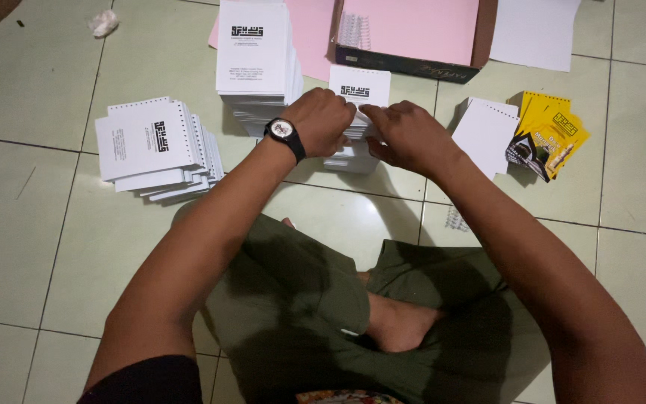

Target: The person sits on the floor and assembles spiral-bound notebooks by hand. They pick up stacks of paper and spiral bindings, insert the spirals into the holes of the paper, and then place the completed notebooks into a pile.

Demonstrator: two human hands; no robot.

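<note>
Left hand [324, 120] and right hand [405, 135] both pinch the top sheets of the small stack [357, 120]; taller stack [256, 63] just left.

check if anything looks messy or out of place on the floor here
A crumpled white scrap lies alone on the tiles at top left, away from the paper. The left stack of punched sheets is fanned askew, unlike the squarer tall stack. Both hands, left hand and right hand, rest on the middle stack.

Matt white paper booklets [358, 112], glossy yellow covers [551, 135], smooth shiny floor tiles [31, 247], cardboard box [413, 63]
</note>
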